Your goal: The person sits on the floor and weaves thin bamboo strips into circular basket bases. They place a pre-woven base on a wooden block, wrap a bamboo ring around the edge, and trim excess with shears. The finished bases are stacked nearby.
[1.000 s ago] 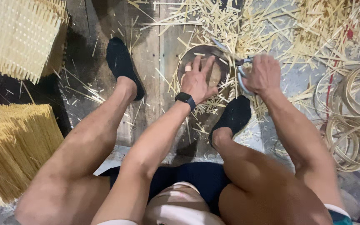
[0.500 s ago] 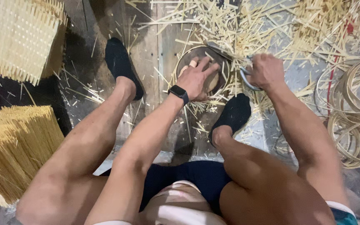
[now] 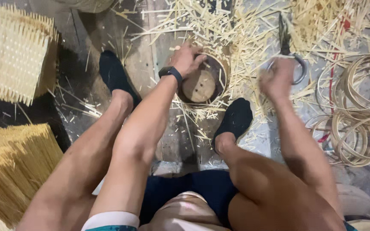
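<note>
person sits w/ legs apart over a plank floor littered w/ pale bamboo offcuts (image 3: 219, 30). left hand (image 3: 188, 59) rests on the far-left rim of a small round basket (image 3: 202, 81), fingers curled over the edge, thumb side inward, so it's closed on the rim, not flat. basket stands upright on the floor between the two black-socked feet, mouth up, a round wooden disc (image 3: 198, 85) showing inside at the bottom. black watch (image 3: 171, 72) on that wrist.

right hand (image 3: 276, 78) is off to the right of the basket, apart from it, blurred; looks loosely fisted round thin strips, but how tight, or what exactly it has, can't tell. just beyond its knuckles lies a pair of shears (image 3: 288, 55), metal loop handle nearest the hand, blades pointing away up the frame. touching or only beside: can't tell.

key relation: basket lies left of the right hand and a bit nearer the body; left hand is the one already on it. shears' long axis runs away from the person.

round about: woven panel (image 3: 11, 51) at far left, bundle of splints (image 3: 9, 167) below it, stacked bamboo hoops (image 3: 358, 119) at right.
</note>
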